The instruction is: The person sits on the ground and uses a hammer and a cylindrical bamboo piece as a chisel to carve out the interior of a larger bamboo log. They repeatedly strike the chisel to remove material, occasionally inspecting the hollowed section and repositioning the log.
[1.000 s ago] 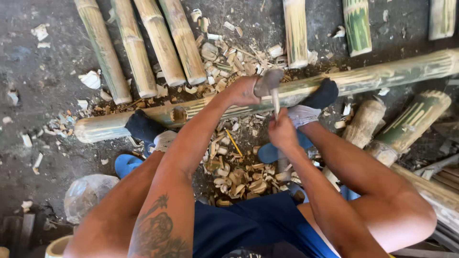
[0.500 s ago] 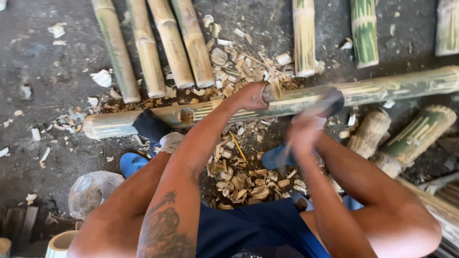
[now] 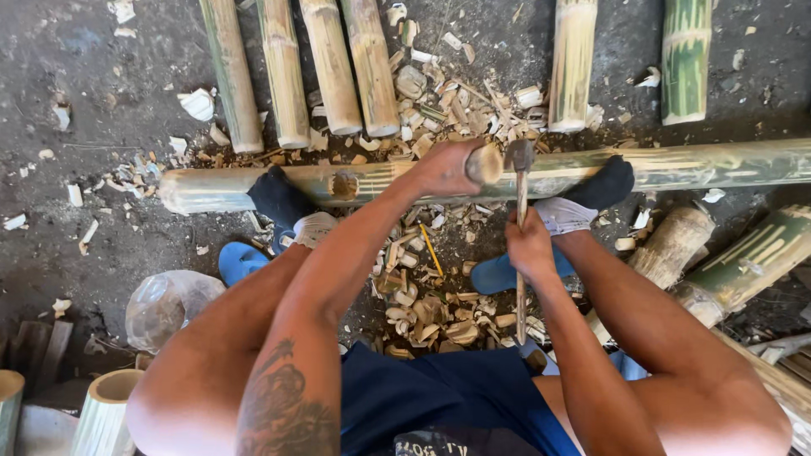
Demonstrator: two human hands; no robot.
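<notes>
Two hands are busy over one long bamboo pole [image 3: 701, 162] that lies flat on the ground, pinned under two feet in dark socks. The left hand [image 3: 448, 167] is wrapped around a short round wooden tool [image 3: 485, 164] standing on the pole. The right hand [image 3: 530, 247] is closed tight on the handle of a hammer [image 3: 519, 156], whose head is right beside that tool. If the hammer lands crooked, it might hit the left fingers, because they sit so near. The pole could also roll if a foot slips. Bamboo chips [image 3: 422, 308] cover the ground.
</notes>
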